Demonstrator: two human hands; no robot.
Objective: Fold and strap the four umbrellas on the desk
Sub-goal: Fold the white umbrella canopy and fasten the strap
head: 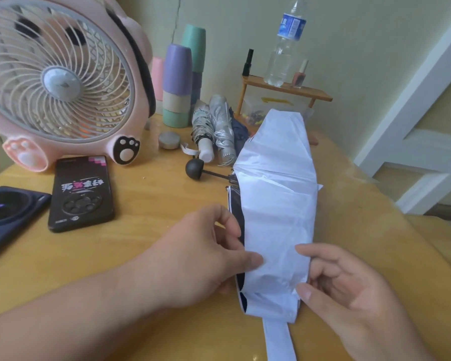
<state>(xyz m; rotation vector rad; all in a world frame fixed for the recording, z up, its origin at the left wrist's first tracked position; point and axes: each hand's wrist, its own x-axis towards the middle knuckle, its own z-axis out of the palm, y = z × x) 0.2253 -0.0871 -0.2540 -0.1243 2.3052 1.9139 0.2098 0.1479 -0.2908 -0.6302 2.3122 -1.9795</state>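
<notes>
- The white umbrella [274,204] is held up in the centre-right of the frame. Its canopy is flattened into one long panel, with the dark lining showing along its left edge.
- The left hand [201,259] has its grip clamped on that left edge, thumb in front and fingers behind.
- The right hand [349,290] has its grip closed on the right edge, low down, with the fingers curled around the fabric.
- The strap [279,340] hangs loose at the bottom centre, below both hands and fastened to nothing.
- A black knob [194,166] on a thin shaft sticks out to the left, just above the bench [154,204].
- Three more lie bunched in the upper centre: a patterned umbrella [202,126], a silver umbrella [221,126] and a dark blue umbrella [238,128]. I cannot tell whether they are strapped.
- Risk: both grips sit low, so the unheld upper panel may fan open during rolling and leave a bundle too loose for the strap.
- Risk: the dangling strap could be rolled under the fabric and lost.
- Risk: the swinging knob could knock the phone [81,194] or the umbrellas nearby.
</notes>
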